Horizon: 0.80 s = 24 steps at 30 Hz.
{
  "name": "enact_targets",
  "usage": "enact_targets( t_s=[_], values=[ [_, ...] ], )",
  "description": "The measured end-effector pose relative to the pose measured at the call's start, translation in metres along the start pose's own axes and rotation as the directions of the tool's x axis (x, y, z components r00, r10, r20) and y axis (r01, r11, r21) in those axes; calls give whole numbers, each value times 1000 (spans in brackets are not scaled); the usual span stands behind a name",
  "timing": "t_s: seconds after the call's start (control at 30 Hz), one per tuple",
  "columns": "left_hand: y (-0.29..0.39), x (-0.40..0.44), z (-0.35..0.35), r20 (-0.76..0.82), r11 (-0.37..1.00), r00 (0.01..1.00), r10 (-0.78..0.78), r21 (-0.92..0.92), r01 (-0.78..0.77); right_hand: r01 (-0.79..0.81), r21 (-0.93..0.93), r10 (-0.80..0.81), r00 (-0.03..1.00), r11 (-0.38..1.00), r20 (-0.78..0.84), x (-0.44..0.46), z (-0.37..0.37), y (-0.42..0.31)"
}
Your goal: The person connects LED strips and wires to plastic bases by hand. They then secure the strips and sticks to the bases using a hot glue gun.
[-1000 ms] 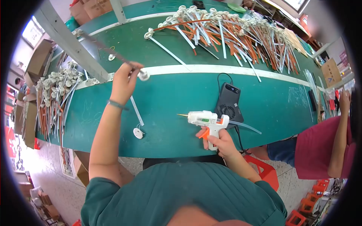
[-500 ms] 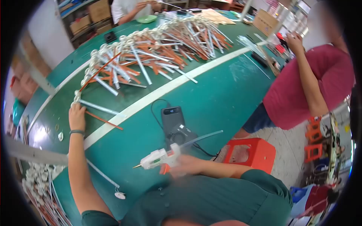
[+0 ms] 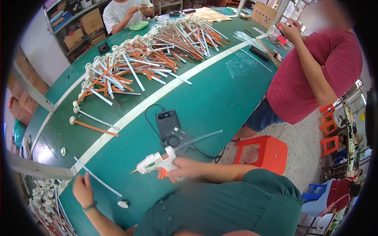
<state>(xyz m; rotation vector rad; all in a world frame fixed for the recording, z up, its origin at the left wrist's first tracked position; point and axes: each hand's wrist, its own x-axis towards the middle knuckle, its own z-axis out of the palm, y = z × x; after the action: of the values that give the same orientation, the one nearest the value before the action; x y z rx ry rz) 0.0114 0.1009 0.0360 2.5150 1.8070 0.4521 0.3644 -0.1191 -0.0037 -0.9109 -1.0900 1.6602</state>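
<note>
A white glue gun (image 3: 151,164) with an orange trigger and a clear glue stick is held in my right hand (image 3: 183,169), over the near part of the green table. My left hand (image 3: 83,190) hovers at the table's left edge, fingers curled and blurred; whether they hold anything is hidden. Beside it lies a white strip (image 3: 100,181) joined by a thin wire to a round white disc (image 3: 123,204). An orange strip with a round white end (image 3: 96,129) rests on the far side of the white divider, next to a white strip (image 3: 96,118).
Behind the divider lies a long pile of orange and white strips (image 3: 153,59). A black device (image 3: 168,124) with a cable sits mid-table. Another bundle (image 3: 47,200) hangs at lower left. A co-worker in red (image 3: 311,78) stands right, near a red stool (image 3: 262,153); another person (image 3: 126,15) sits opposite.
The view has turned right. My left hand has let go of the orange strip beyond the divider and come back towards me. The glue gun stays in my right hand.
</note>
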Motion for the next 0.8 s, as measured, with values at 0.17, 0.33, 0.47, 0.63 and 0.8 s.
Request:
enact_targets(
  t_s=[0.17,0.33,0.47,0.63,0.8],
  values=[
    [21,-69,18,44,961,981,-190,-198,195,-6,96,11,999,995,-49,0,5,-1],
    [33,-69,20,331,593,894,-301,-670,447,31,124,-21,996,992,-84,-3,8,0],
    [51,-63,25,129,842,983,-129,-509,177,64,192,-39,990,979,-135,-2,2,24],
    [29,-66,36,230,751,966,-114,-617,235,102,123,-80,982,987,-170,2,7,18],
    [35,-67,10,115,870,964,-240,-414,267,131,57,-118,976,990,-185,2,7,18]
  ],
)
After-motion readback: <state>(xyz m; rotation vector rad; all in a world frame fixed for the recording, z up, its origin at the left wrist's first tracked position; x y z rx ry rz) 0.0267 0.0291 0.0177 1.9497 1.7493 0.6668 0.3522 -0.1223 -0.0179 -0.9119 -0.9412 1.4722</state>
